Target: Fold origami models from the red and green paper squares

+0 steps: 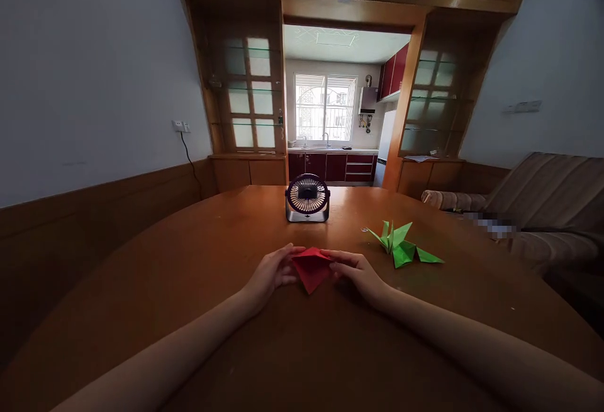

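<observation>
A folded piece of red origami paper [311,271] lies between my hands over the wooden table, one pointed corner towards me. My left hand [274,273] grips its left corner, with the fingers partly hidden behind the paper. On the other side, my right hand [358,273] pinches the right corner, its index finger along the upper edge. The upper part of the paper is folded into a raised flap. To the right of my right hand stand green folded paper cranes [401,245], close together; I cannot tell exactly where one ends and another begins.
A small round desk fan [307,197] stands beyond the paper on the brown table [212,242]. A tiny ring-like object [364,229] lies left of the green paper. A striped sofa [542,192] is at the right, and a kitchen opening lies behind the table.
</observation>
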{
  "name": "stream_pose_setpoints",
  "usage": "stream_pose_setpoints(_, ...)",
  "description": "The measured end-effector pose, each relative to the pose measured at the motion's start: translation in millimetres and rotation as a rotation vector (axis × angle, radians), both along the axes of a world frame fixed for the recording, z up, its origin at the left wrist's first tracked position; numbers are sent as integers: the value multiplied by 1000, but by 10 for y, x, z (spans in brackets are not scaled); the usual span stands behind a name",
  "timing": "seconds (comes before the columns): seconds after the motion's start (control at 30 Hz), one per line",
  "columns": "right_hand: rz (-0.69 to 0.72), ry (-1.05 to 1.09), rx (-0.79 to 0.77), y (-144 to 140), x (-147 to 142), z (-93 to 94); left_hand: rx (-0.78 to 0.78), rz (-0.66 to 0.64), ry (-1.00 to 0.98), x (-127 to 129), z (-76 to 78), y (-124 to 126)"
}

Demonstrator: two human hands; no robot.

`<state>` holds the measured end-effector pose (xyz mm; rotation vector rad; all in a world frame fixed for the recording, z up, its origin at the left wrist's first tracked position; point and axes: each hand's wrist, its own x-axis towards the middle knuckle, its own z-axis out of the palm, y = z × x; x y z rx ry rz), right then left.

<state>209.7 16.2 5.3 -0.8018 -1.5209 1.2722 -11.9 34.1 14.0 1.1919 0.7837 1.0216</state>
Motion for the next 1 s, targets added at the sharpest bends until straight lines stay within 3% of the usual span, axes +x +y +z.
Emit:
stream_pose_setpoints(0.23,2,-46,78,19,28,-20,-14,120,57,45,-31,-7)
stream_pose_setpoints(0.37,-21,-105,63,23,-10,-28,0,88,45,37,-44,-1)
stream_pose_setpoints(0.67,27,18,-14,71,-38,-97,-75,-51,42,89,-36,-21)
stream_pose_setpoints(0.83,96,60,-68,72,-70,-92,-95,-51,93,101,-37,-12)
stream_pose_setpoints(1.0,65,42,-134,50,-108,-69,-151,-41,54,90,-35,-5)
